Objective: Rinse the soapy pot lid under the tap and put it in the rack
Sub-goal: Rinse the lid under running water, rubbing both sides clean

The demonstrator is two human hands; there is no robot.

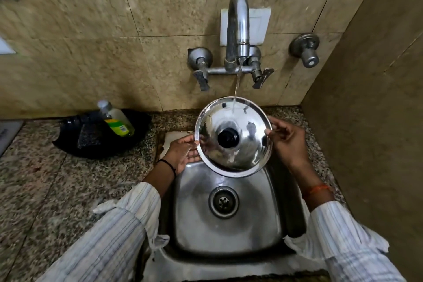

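A shiny steel pot lid [242, 149] with a black knob in its middle is held over the sink [229, 231], top side towards me. My left hand [183, 152] grips its left rim and my right hand [287, 142] pinches its right rim. From the wall tap [238, 27] a thin stream of water falls onto the lid's far edge. No rack is in view.
On the speckled granite counter [45, 190] to the left stands a black tray [96, 142] holding a scrub pad and a bottle of dish soap [117, 119]. A second valve [305, 49] sticks out of the tiled wall at the right. A side wall closes the right.
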